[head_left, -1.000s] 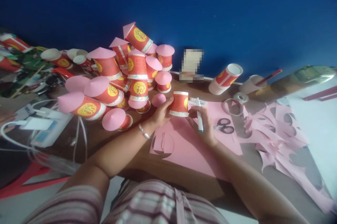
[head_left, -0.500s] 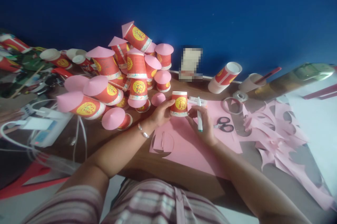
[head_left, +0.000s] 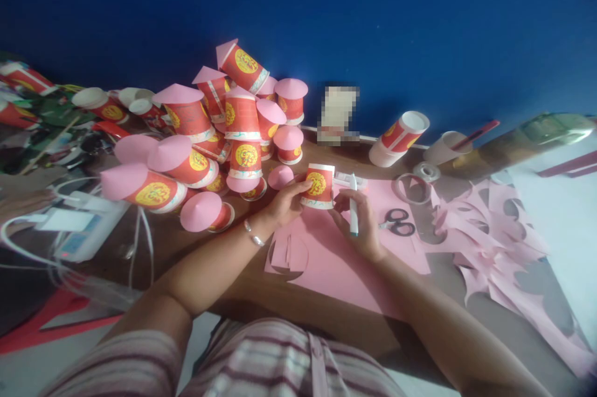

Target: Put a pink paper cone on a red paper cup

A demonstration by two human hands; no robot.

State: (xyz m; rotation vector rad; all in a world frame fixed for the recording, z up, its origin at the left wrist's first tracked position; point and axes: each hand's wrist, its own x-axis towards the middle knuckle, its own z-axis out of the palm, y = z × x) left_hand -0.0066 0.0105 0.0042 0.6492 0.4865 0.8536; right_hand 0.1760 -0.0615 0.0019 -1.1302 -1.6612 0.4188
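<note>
My left hand (head_left: 290, 203) is closed on the left side of a red paper cup (head_left: 321, 180) with a yellow round emblem, held upside down over pink paper (head_left: 345, 260). In my right hand (head_left: 361, 223) is a slim white marker-like pen (head_left: 353, 204) with a greenish lower end, standing nearly upright between the fingers. My right fingertips are close to the cup's lower right rim; whether they touch it I cannot tell. Black-handled scissors (head_left: 399, 223) lie on the pink paper, right of my right hand.
Several red cups with pink cone tops (head_left: 153, 188) are piled at left. Stacked cups (head_left: 400, 139), tape rolls (head_left: 411, 188), pink offcuts (head_left: 489, 235) and a large bottle (head_left: 517, 142) are at right. A power strip (head_left: 81, 235) with white cables lies left; a blue wall (head_left: 298, 11) stands behind.
The cup has turned and tilted slightly in my left hand, so its yellow emblem sits further left. My right hand keeps the white pen in nearly the same place.
</note>
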